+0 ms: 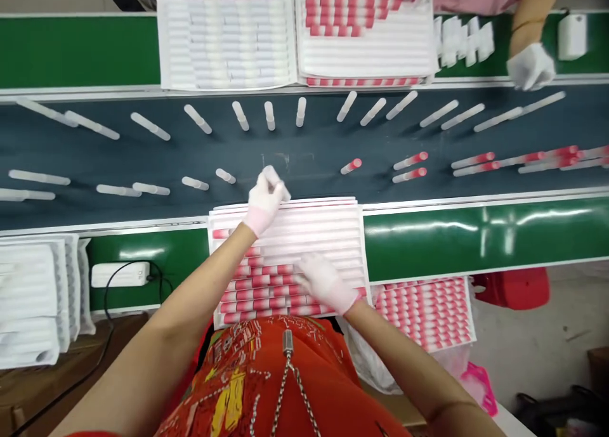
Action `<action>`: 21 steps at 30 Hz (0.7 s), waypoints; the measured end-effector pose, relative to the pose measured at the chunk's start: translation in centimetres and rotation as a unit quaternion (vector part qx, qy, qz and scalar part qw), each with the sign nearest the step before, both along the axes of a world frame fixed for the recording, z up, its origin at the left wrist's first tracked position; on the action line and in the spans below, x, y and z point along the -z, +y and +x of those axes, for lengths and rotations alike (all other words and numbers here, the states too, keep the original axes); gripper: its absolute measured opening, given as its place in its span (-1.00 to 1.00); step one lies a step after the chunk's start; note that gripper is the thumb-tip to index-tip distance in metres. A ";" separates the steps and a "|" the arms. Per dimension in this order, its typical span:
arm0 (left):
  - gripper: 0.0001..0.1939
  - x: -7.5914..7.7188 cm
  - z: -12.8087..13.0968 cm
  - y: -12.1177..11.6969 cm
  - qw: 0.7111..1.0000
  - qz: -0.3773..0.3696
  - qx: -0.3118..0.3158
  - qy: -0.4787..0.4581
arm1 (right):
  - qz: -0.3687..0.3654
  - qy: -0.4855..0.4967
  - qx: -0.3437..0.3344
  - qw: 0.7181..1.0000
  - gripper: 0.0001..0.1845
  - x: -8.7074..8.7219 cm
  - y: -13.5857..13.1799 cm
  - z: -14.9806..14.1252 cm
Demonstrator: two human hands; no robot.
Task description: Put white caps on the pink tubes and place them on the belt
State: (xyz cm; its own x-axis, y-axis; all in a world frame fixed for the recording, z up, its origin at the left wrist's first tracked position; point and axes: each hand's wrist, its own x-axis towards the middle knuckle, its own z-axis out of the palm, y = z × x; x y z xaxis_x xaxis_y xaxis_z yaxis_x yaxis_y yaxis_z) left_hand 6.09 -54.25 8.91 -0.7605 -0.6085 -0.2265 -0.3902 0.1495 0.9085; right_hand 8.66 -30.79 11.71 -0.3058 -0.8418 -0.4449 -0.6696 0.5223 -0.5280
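My left hand, in a white glove, is closed over the near side of the dark belt, its fingers bent around what looks like a white tube; the glove hides most of it. My right hand, also gloved and blurred, lies low over a white ribbed tray, its fingertips by the red-and-white tubes. Those tubes lie in rows in the tray's near grooves. Ahead of my left hand, a white tube stands on the belt, and a red-ended tube stands to the right.
The dark conveyor belt carries two lines of standing tubes. Across it are a tray of white tubes, a red tube tray and a co-worker's gloved hand. Stacked trays and a corded white box sit left.
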 end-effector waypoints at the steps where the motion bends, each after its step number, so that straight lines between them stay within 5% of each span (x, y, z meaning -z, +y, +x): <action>1: -0.89 -1.0 2.2 -0.2 0.999 0.036 -0.005 0.022 | 0.048 0.003 -0.034 0.998 -0.82 -0.1 0.1 2.0; 4: -0.72 -3.4 8.7 -0.5 0.981 0.184 -0.017 0.064 | 0.129 0.045 -0.026 0.990 -0.75 0.1 0.3 4.7; 7: -0.53 -4.4 13.4 0.1 0.959 0.277 -0.029 0.049 | 0.133 0.042 0.006 0.990 -0.81 0.6 0.4 4.6; 11: -0.39 -4.4 16.0 2.2 0.947 0.318 0.006 0.039 | 0.113 0.006 0.051 0.992 -0.85 0.9 0.2 3.7; 14: -0.47 -4.6 16.3 3.9 0.943 0.326 0.059 0.028 | -0.012 -0.074 0.175 0.982 -0.66 -0.2 -0.5 2.3; 17: -0.52 -5.5 16.2 5.1 0.925 0.366 0.104 0.020 | -0.236 -0.223 0.375 0.868 -0.52 -2.5 -2.0 0.5; 19: -0.53 -6.5 16.1 5.7 0.905 0.405 0.130 0.005 | -0.331 -0.284 0.428 0.792 -0.52 -4.3 -3.1 -0.4; 21: -0.55 -7.5 15.9 5.9 0.886 0.439 0.150 -0.004 | -0.369 -0.321 0.429 0.760 -0.55 -5.6 -4.0 -0.7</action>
